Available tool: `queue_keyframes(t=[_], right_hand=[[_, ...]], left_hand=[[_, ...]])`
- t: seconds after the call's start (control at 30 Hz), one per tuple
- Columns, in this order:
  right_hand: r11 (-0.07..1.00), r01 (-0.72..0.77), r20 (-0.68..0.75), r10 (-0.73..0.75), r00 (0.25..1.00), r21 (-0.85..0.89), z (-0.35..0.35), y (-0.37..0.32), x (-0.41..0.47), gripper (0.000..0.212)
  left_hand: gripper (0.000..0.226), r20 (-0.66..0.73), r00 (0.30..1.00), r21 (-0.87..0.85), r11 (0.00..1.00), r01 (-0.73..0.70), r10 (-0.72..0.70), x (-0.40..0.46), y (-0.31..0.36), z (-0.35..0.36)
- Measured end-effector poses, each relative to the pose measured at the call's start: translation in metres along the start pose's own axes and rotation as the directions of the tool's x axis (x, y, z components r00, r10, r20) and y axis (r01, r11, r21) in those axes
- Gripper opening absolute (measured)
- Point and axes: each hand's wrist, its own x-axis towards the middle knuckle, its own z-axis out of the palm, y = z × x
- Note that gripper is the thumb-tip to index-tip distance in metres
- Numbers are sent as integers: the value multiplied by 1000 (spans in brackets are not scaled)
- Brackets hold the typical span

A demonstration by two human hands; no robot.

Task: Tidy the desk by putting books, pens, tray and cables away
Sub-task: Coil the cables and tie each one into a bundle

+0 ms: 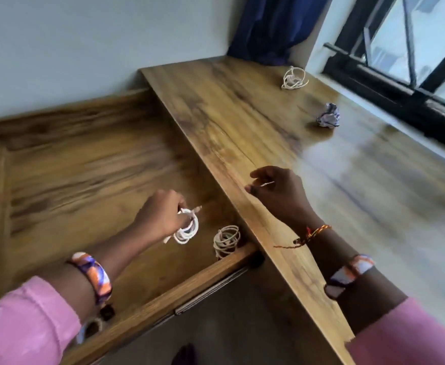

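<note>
- Cable coil (185, 229), white and wound into a small loose bundle, hangs from the left hand (160, 216), whose grip is curled round the top of the loops; one short plug end pokes out above the fingers and another tail trails below.
- Directly under that grip lies the open drawer (89, 175), a shallow wooden tray pulled out beside the counter (242, 122).
- Just to the right of the held bundle, a second beige coil (226, 241) already rests in the drawer's near right corner.
- My judgement of the step: set the white bundle down in the drawer next to the beige one. Lowering it until the loops touch the drawer floor before letting go should keep the winding from springing apart, and tucking the loose tail inside the loops would stop it snagging the drawer front.
- The right hand (276, 191) hovers over the counter's edge, up and to the right of the grip, fingers loosely curled; a thin pale sliver shows between thumb and finger, but the blur hides whether anything is pinched.
- Far beyond both hands, another tangled cable (294, 78) sits near the window, with a crumpled paper ball (329, 115) a little nearer, so more remains to clear.
</note>
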Motion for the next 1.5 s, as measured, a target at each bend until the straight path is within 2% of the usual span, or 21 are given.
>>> queue_keyframes(t=[0.1, 0.23, 0.4, 0.47, 0.5, 0.57, 0.67, 0.77, 0.83, 0.9, 1.03, 1.13, 1.2, 1.27, 1.37, 1.5], right_hand=[[982, -83, -35, 78, 996, -172, 9, 28, 2, 15], [967, -100, -60, 89, 994, -236, 15, 37, 2, 11], [976, -57, -49, 48, 998, -212, 14, 40, -1, 11], [981, -43, -39, 36, 999, -190, 13, 42, -1, 10], [983, -39, -26, 34, 999, -180, 11, 42, -1, 9], [987, -20, 9, 21, 1000, -162, 7, 43, 2, 8], [987, -2, -59, -8, 998, -158, 2, 51, 13, 10], [988, -38, -161, 14, 987, -151, -9, 67, 40, 18], [989, -38, -151, 16, 988, -143, -14, 74, 64, 23], [990, 6, -144, -27, 989, -144, -22, 83, 95, 25], [972, 149, -97, -169, 981, -184, -28, 98, 167, 18], [946, 170, -115, -208, 971, -275, -26, 109, 211, 27], [915, 152, -176, -230, 957, -373, -18, 114, 224, 33], [874, 160, -240, -296, 925, -460, -10, 121, 227, 30], [878, 158, -282, -308, 909, -452, -4, 127, 229, 32], [880, 121, -318, -291, 902, -460, -8, 124, 227, 28]], left_hand=[[19, 246, 969, 39, 999, 2, -12, 2, -19, 39], [20, 406, 914, -10, 1000, -13, 16, 5, -16, 67], [35, 577, 816, 65, 994, -88, 35, 15, -6, 64], [41, 631, 775, 89, 993, -74, 1, 23, -5, 53], [42, 657, 754, 92, 994, -58, -17, 27, -4, 45], [29, 687, 726, 53, 998, -34, -12, 42, 2, 20], [10, 626, 774, -146, 989, -9, 99, 67, 28, -25], [8, 426, 874, -372, 926, -67, 234, 101, 70, -53], [5, 322, 899, -420, 896, -144, 296, 126, 97, -51], [11, 237, 916, -380, 899, -219, 323, 159, 123, -37], [33, 74, 954, -142, 950, -276, 289, 234, 161, -5], [37, -64, 960, 9, 962, -272, 272, 294, 174, 14], [36, -122, 952, 87, 958, -272, 282, 326, 179, 24], [37, -116, 942, 125, 945, -302, 316, 351, 188, 31], [41, -69, 930, 139, 927, -350, 361, 381, 211, 37], [45, 107, 929, 270, 889, -369, 354, 413, 247, 46]])
